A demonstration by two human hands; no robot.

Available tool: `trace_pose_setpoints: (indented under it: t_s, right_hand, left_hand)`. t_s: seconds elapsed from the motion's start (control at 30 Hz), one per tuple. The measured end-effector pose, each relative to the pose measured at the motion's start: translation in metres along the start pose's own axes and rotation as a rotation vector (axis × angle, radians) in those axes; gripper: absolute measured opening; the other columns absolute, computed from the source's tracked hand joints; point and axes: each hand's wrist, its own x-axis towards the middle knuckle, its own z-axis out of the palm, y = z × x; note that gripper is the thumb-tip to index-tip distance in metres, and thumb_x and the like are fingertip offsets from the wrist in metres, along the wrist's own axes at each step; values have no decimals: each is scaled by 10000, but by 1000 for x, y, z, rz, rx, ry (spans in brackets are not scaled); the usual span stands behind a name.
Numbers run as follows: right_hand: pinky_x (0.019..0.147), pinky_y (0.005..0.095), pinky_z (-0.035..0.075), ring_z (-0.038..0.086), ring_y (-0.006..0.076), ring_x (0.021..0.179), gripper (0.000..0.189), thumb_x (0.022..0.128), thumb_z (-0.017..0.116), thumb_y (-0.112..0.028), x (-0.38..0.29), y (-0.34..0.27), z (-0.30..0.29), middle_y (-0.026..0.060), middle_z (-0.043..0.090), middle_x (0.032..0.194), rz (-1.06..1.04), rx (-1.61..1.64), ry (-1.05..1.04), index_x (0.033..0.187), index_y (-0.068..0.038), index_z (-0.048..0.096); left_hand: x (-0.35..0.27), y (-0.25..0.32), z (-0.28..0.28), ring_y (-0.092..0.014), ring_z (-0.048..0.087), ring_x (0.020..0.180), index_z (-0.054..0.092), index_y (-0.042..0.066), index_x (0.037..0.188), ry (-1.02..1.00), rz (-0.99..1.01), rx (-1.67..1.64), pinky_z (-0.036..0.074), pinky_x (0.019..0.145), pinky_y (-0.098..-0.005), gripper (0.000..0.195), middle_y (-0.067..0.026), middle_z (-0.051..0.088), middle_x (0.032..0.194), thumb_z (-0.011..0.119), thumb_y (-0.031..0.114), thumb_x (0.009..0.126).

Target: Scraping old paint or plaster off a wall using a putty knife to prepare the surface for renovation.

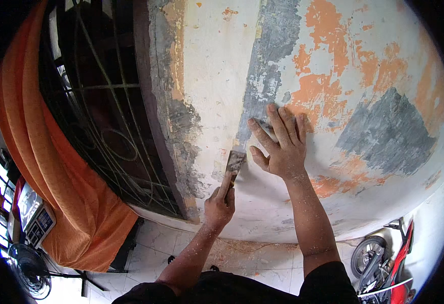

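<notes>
My left hand (220, 205) grips a scraper (236, 162) by its handle, index finger laid along the flat metal blade. The blade's edge meets the painted wall (214, 76) at the lower end of a long grey bare strip (267, 53). To the right, my right hand (284, 152) rests against the wall with its fingers spread and holds nothing. Orange patches (320, 91) show through the white paint above and right of that hand. A wide grey patch (391, 133) lies farther right. Pale dust specks both forearms.
A window with a metal grille (119, 98) fills the left, beside an orange cloth (81, 224). A fan (30, 271) and a digital scale (39, 226) stand lower left. A red motorcycle (398, 262) is parked lower right. Scraped debris (252, 256) covers floor tiles along the wall.
</notes>
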Motion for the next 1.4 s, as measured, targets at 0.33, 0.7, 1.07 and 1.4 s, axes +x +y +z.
trace_pose_setpoints:
  t_s: [0.33,0.7,1.07,1.4]
  right_hand:
    - [1233,518,118,340,258,1458,444,965,498,-530,0,0,1,74,431,1542,1,-9,27,1341,-335,632]
    - [1229,528,118,328,272,1463,450,972,486,-541,-3,3,0,91,427,1541,-11,-1,15,1336,-323,636]
    - [1229,535,110,321,263,1468,444,957,511,-529,-3,3,0,91,419,1550,-11,-10,23,1330,-327,641]
    - [1224,546,116,324,277,1466,451,970,481,-524,-1,5,3,103,420,1547,-24,-29,12,1346,-324,629]
  left_hand:
    - [11,16,-7,-355,673,679,422,238,1509,84,99,-25,538,591,-445,568,-157,683,856,595,167,973]
    - [8,42,-19,-382,717,879,427,191,1507,-68,-79,32,569,724,-416,535,-243,696,1069,560,155,990]
    - [8,17,5,-354,670,673,413,212,1515,142,137,-29,544,580,-445,582,-158,684,864,595,156,965]
    - [32,61,-28,-375,721,861,438,118,1493,-36,-42,20,575,707,-403,535,-218,713,1066,575,110,976]
